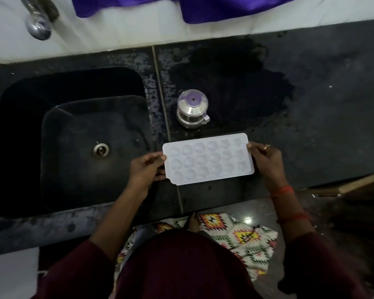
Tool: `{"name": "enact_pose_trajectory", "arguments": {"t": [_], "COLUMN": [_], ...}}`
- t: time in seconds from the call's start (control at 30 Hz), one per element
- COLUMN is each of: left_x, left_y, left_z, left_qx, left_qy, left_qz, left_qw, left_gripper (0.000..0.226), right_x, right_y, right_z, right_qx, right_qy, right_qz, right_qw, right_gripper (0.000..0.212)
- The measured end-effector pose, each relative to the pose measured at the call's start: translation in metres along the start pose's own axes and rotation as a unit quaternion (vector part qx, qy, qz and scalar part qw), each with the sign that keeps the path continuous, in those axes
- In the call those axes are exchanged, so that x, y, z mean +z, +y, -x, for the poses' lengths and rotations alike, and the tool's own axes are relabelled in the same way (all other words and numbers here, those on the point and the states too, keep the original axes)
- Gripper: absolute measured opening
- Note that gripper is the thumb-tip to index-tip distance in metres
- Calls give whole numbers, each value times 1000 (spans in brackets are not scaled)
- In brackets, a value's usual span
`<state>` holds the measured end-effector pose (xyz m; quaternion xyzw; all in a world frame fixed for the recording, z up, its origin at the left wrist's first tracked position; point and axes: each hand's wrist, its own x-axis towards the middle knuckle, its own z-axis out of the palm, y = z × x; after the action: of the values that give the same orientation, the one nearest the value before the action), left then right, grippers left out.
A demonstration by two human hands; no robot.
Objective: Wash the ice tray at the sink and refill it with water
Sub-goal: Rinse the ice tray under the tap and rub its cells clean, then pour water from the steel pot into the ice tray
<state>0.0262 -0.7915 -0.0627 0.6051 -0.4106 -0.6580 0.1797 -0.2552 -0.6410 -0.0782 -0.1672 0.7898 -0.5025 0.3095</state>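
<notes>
ice tray [208, 159] was pinched at both short ends, left hand [146, 169] and right hand [266, 158] each clamped on the rim, held level at frame centre, right of sink [73, 134]. best kept level when carried left under the tap [39, 20].

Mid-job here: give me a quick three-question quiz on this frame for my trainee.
1. True or false: the ice tray is under the tap.
2. Which holds the tray's short ends? A) left hand and right hand B) left hand only C) neither hand
3. Fill in: the small steel container stands on the counter, to the ____ of the sink.

Key: 1 false, it is held over the counter beside the sink; 2 A; 3 right.
</notes>
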Motion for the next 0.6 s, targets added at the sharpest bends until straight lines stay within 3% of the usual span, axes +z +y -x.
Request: {"name": "enact_pose_trajectory", "arguments": {"t": [0.23, 0.37, 0.5, 0.6], "left_x": [17, 20, 23, 25], "left_y": [-1, 0, 0, 1], "left_z": [-9, -12, -13, -12], "left_qx": [-1, 5, 17, 21], "left_qy": [25, 48, 68, 77], "left_qz": [-10, -15, -3, 24], "left_qw": [1000, 999, 998, 997], "left_gripper": [18, 12, 9, 10], "right_x": [-4, -4, -2, 13], "right_y": [0, -6, -24, -45], "right_z": [-24, -28, -26, -24], "right_qx": [-18, -37, -97, -145], "right_qy": [-9, 3, 34, 25], "right_qz": [42, 136, 218, 215], "right_qw": [999, 990, 971, 965], "right_gripper": [14, 16, 17, 16]}}
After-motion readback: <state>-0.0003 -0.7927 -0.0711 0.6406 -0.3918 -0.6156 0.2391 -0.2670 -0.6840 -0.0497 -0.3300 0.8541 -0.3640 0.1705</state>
